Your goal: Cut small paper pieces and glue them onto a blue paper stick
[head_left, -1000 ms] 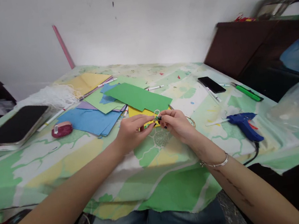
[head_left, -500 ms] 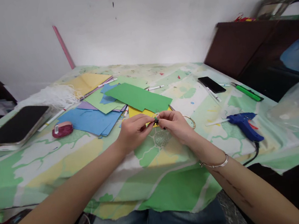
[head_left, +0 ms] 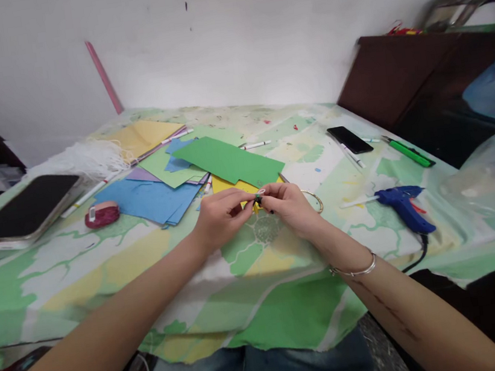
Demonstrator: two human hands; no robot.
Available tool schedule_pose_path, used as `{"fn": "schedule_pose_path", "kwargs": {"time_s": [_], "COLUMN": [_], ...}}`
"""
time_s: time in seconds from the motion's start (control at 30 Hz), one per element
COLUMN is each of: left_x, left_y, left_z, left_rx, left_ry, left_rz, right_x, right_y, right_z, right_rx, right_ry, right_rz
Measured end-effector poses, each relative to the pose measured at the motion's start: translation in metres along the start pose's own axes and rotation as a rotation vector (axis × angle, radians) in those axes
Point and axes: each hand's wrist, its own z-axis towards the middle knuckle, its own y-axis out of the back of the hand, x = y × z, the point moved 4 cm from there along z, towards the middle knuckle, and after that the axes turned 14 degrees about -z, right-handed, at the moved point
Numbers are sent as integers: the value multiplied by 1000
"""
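My left hand and my right hand meet above the front middle of the table, fingertips closed in a pinch. Between them is a small dark green piece, mostly covered by the fingers and too small to name. A thin white loop, like string, shows just above it. Behind the hands lie yellow paper and a green paper sheet. A gold-coloured ring rests beside my right hand.
Blue paper sheets, a pink-red object and a large phone lie left, near white stringy material. To the right are a blue glue gun with a cord, a black phone and a green cutter.
The white loop now shows more clearly above the small dark green piece. Both hands keep their pinch in nearly the same place.
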Motion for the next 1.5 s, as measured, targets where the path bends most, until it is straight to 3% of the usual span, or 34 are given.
{"fn": "schedule_pose_path", "kwargs": {"time_s": [0.4,0.93,1.23,1.5], "left_x": [-5,-2,1,0], "left_y": [-6,-7,-4,-4], "left_z": [0,0,0,0], "left_rx": [6,-16,-51,-31], "left_ry": [-157,-79,59,53], "left_rz": [171,149,64,26], "right_x": [2,1,4,2], "right_y": [-1,-3,-3,0], "right_z": [1,1,0,1], "right_rx": [-35,-41,-36,-61], "right_ry": [49,59,46,42], "right_rz": [-62,-111,-99,-72]}}
